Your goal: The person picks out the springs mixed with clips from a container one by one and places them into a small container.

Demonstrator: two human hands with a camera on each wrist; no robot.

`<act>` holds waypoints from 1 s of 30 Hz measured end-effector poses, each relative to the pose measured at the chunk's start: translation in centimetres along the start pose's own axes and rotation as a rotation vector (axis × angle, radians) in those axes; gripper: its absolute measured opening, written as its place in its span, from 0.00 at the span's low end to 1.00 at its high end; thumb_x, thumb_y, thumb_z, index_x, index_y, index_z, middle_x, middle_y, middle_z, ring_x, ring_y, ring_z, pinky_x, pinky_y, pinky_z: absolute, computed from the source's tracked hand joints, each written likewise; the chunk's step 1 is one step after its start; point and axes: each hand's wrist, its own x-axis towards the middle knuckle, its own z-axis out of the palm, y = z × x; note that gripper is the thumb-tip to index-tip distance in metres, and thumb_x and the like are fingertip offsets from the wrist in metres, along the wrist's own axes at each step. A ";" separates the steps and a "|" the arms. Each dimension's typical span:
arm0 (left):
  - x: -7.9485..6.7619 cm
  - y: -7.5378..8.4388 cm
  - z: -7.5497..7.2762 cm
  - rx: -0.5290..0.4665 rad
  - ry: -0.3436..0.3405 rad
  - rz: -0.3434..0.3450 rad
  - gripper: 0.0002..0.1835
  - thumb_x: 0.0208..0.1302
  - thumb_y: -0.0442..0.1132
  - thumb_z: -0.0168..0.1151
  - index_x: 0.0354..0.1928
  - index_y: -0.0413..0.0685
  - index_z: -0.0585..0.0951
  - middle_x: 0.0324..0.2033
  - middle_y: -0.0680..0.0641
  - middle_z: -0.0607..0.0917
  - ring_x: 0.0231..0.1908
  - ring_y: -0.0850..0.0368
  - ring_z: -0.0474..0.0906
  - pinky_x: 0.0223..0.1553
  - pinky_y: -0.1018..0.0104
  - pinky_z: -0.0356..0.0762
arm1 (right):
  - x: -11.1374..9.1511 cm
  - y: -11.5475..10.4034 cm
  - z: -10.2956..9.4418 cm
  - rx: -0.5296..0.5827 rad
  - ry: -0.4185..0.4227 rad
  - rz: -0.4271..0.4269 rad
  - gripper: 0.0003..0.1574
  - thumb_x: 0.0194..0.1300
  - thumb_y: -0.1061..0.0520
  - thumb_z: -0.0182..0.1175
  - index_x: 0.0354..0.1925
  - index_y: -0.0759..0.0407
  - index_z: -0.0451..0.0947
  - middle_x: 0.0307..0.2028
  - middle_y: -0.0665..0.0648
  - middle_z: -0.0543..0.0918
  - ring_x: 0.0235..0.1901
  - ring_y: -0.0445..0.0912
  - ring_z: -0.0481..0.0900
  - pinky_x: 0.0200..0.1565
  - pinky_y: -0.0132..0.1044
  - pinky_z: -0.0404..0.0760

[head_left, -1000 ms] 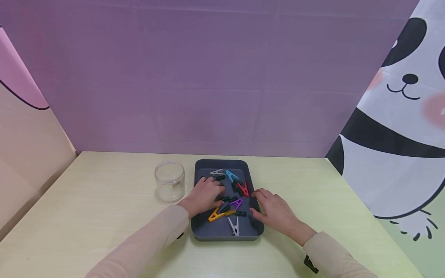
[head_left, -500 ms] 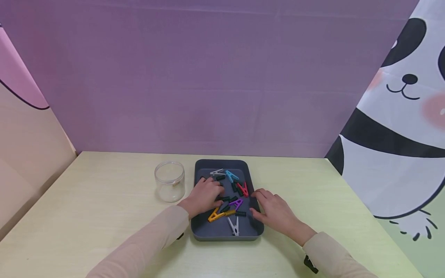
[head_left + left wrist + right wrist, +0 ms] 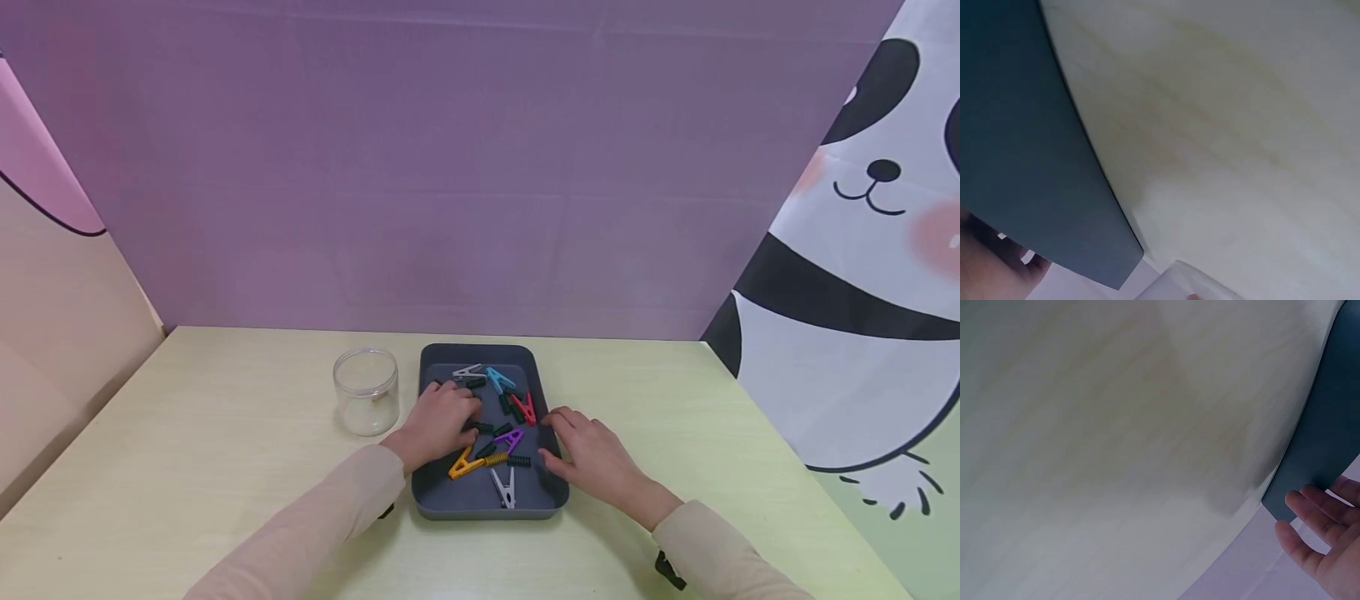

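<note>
A dark grey tray [image 3: 491, 514] lies on the table in the head view. It holds several plastic clips: orange [image 3: 465, 467], purple [image 3: 510, 439], red [image 3: 525, 409], blue [image 3: 498, 379] and grey ones [image 3: 507, 492]. Among them lie several dark coil springs [image 3: 519, 461] and a yellow coil spring [image 3: 497, 459]. My left hand [image 3: 438, 418] reaches over the tray's left side, fingers bent down and thumb apart; what lies under its palm is hidden. My right hand [image 3: 596, 457] rests at the tray's right rim, fingers loosely spread and holding nothing; the right wrist view shows them beside the tray wall [image 3: 1329, 431].
A clear round jar [image 3: 367, 396] without a lid stands left of the tray, close to the left forearm. The pale wooden table [image 3: 247, 417] ends at a purple cloth backdrop [image 3: 450, 167]. A panda picture covers the right wall [image 3: 847, 333].
My left hand has shifted very slightly to the left over the tray. The right hand, the clips, the springs and the jar stay where they were.
</note>
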 end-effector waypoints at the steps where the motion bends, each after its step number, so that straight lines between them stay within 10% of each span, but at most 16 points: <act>1: 0.0 0.0 0.0 -0.002 0.007 -0.001 0.12 0.55 0.51 0.62 0.40 0.58 0.82 0.38 0.55 0.83 0.39 0.56 0.73 0.42 0.60 0.69 | 0.0 0.0 0.0 0.001 0.001 0.000 0.23 0.53 0.47 0.62 0.44 0.59 0.75 0.42 0.53 0.79 0.38 0.45 0.77 0.33 0.38 0.76; 30: -2.7 -3.1 -6.4 -0.050 0.176 -0.061 0.07 0.55 0.46 0.61 0.35 0.55 0.81 0.36 0.54 0.82 0.41 0.55 0.70 0.48 0.57 0.68 | -0.1 -0.4 -0.3 0.031 0.008 0.012 0.23 0.53 0.48 0.63 0.43 0.60 0.75 0.43 0.53 0.79 0.39 0.45 0.78 0.34 0.39 0.76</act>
